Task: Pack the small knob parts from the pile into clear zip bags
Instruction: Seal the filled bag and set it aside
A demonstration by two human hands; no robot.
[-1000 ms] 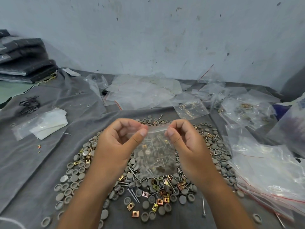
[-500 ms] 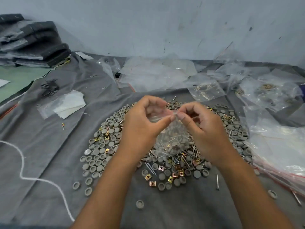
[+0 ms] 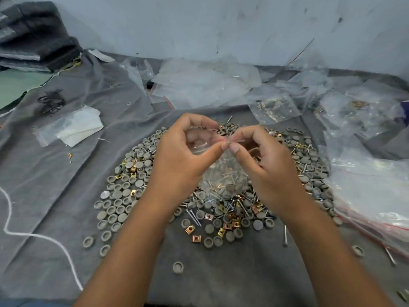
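Both the left hand [image 3: 177, 160] and right hand [image 3: 265, 165] are pinching a filled zip bag [image 3: 223, 176] shut above the counter's middle, while the big knob pile [image 3: 124, 196] is waiting and packed bags [image 3: 374, 196] are lying rightward.

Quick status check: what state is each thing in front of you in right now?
Left hand: pinches the bag's top edge.
Right hand: pinches the same edge.
Small zip bag: held above the pile, holding parts; seal state unclear.
Pile of knob parts: loose on the grey cloth.
Empty bags: heaped behind.
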